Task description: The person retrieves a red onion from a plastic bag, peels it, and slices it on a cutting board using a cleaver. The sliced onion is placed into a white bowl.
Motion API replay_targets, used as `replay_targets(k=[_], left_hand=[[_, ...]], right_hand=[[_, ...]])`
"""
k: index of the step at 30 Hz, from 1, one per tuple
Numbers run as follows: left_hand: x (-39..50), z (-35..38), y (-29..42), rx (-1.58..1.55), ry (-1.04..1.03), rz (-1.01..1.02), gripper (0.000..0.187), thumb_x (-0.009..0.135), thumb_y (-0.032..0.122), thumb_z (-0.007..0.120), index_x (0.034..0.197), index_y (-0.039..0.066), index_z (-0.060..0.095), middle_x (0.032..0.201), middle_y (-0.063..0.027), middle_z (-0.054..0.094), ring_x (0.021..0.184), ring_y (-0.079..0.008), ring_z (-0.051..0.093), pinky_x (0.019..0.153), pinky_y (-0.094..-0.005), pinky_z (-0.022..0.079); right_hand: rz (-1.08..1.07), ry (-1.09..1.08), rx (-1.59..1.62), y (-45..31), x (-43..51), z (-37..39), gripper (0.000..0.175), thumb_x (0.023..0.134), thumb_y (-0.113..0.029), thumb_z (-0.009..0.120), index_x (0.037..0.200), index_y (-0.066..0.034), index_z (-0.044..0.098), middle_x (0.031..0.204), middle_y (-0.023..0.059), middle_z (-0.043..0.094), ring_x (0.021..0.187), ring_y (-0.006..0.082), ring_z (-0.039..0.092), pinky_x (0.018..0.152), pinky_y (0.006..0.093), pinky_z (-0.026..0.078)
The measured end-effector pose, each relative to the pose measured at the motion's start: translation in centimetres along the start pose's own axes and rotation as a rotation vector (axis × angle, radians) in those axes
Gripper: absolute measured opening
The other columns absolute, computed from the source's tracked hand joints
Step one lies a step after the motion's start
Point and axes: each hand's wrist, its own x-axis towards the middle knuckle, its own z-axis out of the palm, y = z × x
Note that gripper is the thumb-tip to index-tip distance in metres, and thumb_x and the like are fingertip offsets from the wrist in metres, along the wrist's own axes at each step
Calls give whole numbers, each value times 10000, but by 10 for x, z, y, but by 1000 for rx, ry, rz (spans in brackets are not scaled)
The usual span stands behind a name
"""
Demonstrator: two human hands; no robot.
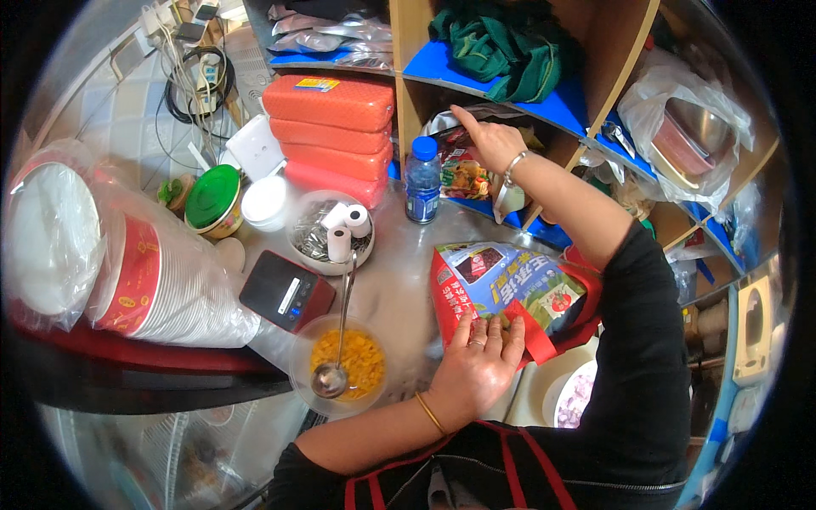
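My left hand (478,366), with a gold bangle at its wrist, lies on a printed shopping bag (510,280) with red sides and red straps. Its fingers are slightly spread over the bag's near side. My right hand (492,141) reaches into a shelf compartment, index finger stretched out. Below it stands a dark printed food package (468,175); whether the curled fingers grip anything there is hidden. A blue-capped plastic bottle (423,182) is just left of that package, on the metal counter (401,287).
A ladle (331,379) leans in a tub of chopped orange food (360,357). Left of it are a black-and-red box device (287,290) and wrapped stacked paper bowls (166,274). Paper rolls (339,243) sit in a white bowl (299,252). Orange foam-wrapped packs (328,134) stand behind.
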Motion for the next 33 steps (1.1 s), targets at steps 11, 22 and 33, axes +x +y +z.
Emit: replay_targets(k=[11,22,33], left_hand=[[4,6,-4,48,-40,-16,377,798,154,486,1113,-42,554,991,-192,647,879,-268,647,898,-457,423],[6,5,-9,48,-58,-21,371,798,162,483,1103,-35,558,999,-191,643,882,-263,644,898,-457,431],[3,6,-10,21,-57,-72,389,792,176,500,1117,-32,544,1007,-205,637,888,-278,642,929,-454,412]], right_hand=[[60,-19,-61,14,21,20,583,770,-220,628,1307,-175,407,892,162,651,825,337,632,690,446,507],[237,-272,-152,30,20,26,193,815,-157,525,898,-67,674,953,161,655,918,308,633,769,412,521],[258,-315,-202,28,19,26,180,796,-132,532,854,-44,678,939,176,656,901,313,636,770,407,519]])
